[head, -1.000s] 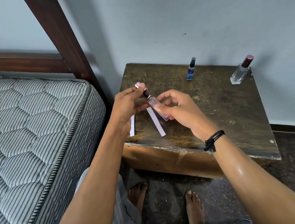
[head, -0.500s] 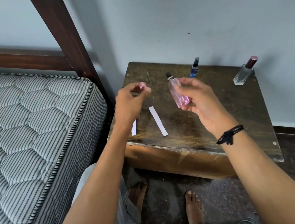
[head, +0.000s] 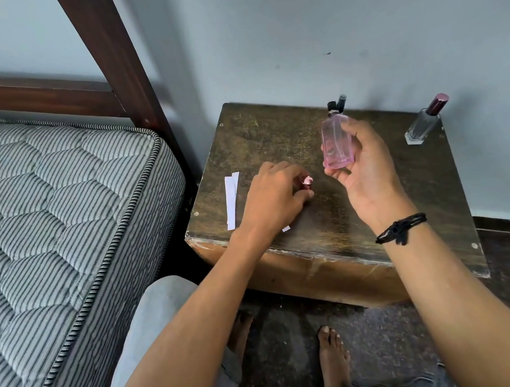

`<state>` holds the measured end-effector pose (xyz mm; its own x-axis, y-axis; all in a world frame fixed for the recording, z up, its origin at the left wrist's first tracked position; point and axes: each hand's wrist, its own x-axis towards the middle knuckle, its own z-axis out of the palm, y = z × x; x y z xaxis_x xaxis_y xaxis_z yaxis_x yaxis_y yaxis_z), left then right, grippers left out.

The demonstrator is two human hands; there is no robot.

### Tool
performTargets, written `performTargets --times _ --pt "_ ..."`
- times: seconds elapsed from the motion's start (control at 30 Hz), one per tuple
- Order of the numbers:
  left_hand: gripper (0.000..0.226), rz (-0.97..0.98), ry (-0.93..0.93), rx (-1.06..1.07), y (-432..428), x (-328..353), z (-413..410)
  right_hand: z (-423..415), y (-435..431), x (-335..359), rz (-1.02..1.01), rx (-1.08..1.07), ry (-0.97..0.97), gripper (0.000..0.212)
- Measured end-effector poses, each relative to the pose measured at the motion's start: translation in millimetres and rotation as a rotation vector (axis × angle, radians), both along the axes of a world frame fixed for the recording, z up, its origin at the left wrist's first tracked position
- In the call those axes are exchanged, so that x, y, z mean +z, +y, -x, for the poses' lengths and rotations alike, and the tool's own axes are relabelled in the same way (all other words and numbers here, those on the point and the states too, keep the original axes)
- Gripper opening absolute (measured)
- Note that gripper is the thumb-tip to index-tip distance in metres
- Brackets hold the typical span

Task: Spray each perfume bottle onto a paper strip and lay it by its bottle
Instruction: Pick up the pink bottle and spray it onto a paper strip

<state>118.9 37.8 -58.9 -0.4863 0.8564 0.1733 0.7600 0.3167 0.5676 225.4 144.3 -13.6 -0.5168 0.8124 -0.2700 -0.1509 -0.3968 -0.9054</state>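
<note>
The right hand (head: 372,176) is holding the pink perfume bottle (head: 336,142) upright above the bench (head: 271,132), grip curling round it. At its eight o'clock, the left hand (head: 274,197) is pinching the pink cap (head: 307,181) beside paper strips (head: 231,200).

A bedside table (head: 380,208) stands against the wall, with a mattress (head: 54,221) to its left and a bedpost (head: 110,56) rising between them at the rear. Two paper strips (head: 231,196) lie overlapping near the table's left edge. Just to their right, the left hand (head: 274,197) is low over the tabletop, pinching a cap (head: 307,181), and the end of a third strip (head: 286,229) shows beside its wrist. Further right, the right hand (head: 369,174) holds the uncapped bottle (head: 336,142) upright above the table's middle. A second bottle (head: 342,102) shows its top directly behind it. A third bottle (head: 424,123) stands at the right rear corner. Bare feet (head: 333,362) rest on the floor in front.
</note>
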Motion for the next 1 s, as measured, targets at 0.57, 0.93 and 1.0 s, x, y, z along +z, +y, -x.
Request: performTargets --times 0.57,0.93,1.0 --pt "0.046 0.038 -0.011 -0.091 -7.3 13.4 26.7 2.8 -0.1 -1.5 -0.084 0.138 0.171 0.053" --pt "0.019 0.275 -0.104 0.108 -27.5 21.1 59.2 6.7 -23.4 2.0 -0.293 0.377 -0.127 0.032" --pt "0.025 0.272 -0.051 0.096 -26.3 18.7 56.4 5.3 -26.5 -0.9 -0.449 0.48 -0.287 0.032"
